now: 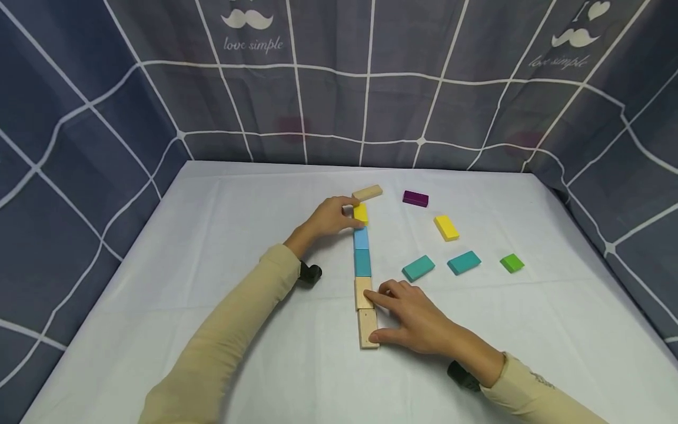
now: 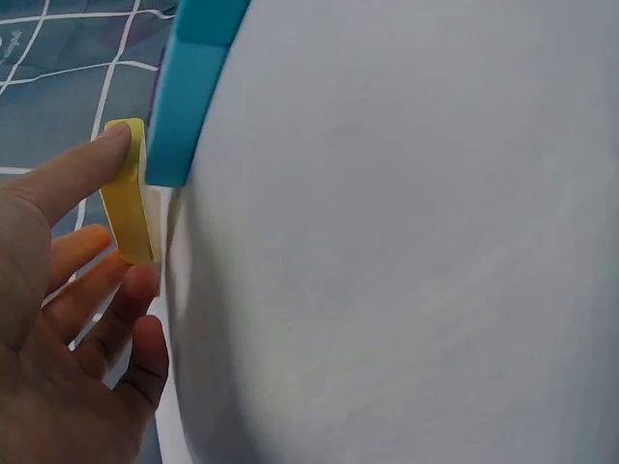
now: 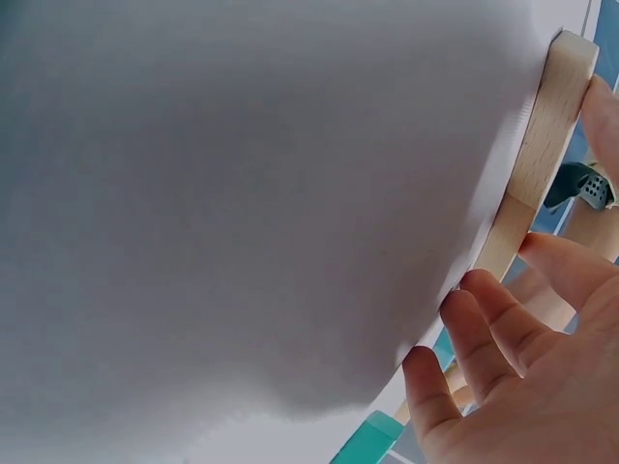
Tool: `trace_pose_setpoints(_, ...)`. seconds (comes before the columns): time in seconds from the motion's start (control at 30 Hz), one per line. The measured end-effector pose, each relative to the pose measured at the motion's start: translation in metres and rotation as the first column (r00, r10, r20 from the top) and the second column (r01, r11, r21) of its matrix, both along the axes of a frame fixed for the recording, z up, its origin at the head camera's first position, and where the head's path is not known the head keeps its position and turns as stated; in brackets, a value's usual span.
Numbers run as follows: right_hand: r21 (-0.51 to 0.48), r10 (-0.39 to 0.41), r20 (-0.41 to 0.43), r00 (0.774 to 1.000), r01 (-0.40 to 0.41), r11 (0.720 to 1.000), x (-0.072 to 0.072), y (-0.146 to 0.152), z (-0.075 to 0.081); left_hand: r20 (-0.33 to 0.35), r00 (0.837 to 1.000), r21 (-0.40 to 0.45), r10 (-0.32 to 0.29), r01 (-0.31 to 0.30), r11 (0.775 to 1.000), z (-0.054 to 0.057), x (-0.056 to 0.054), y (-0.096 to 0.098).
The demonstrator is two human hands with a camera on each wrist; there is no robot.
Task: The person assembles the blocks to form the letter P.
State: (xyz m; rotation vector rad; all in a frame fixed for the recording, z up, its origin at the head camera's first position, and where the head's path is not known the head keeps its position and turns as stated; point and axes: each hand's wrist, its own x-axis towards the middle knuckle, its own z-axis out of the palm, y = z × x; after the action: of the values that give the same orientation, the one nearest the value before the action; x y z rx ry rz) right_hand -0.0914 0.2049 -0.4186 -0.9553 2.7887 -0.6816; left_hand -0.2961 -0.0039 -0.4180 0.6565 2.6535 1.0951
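On the big white table (image 1: pixel 185 294), a row of blocks (image 1: pixel 362 262) lies end to end. The right hand (image 1: pixel 415 315) touches two wood blocks (image 1: pixel 368 330) with loose fingers, gripping nothing. The left hand (image 1: pixel 329 217) pinches the yellow block (image 1: pixel 361 213) at the row's far end. That block looks light, hard and a bit slick, so its ends seem best to hold. Only the left wrist view clearly shows the thumb (image 2: pixel 108 157) on one end; only the head view shows the small green block (image 1: pixel 512 263)
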Motion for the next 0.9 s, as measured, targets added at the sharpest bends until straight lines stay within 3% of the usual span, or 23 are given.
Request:
trace_pose_setpoints(0.27, 0.002, -0.002, 0.003, 1.000, 0.002, 1.000, -0.0003, 0.0015, 0.0000, -0.028, 1.000, -0.036, -0.007, 0.006, 0.999, -0.0002, 0.0015, 0.0072)
trace_pose_setpoints(0.77, 0.002, 0.002, 0.008, 1.000, -0.002, 1.000, -0.0007, 0.0010, -0.0008, 0.010, 1.000, -0.045, -0.012, 0.012, 0.999, 0.0000, 0.0013, 0.0041)
trace_pose_setpoints(0.9, 0.000, 0.005, -0.001, 1.000, -0.005, 1.000, -0.0005, 0.0016, -0.0008, -0.011, 0.998, -0.072, -0.055, 0.054, 0.996, 0.0008, 0.0026, 0.0046)
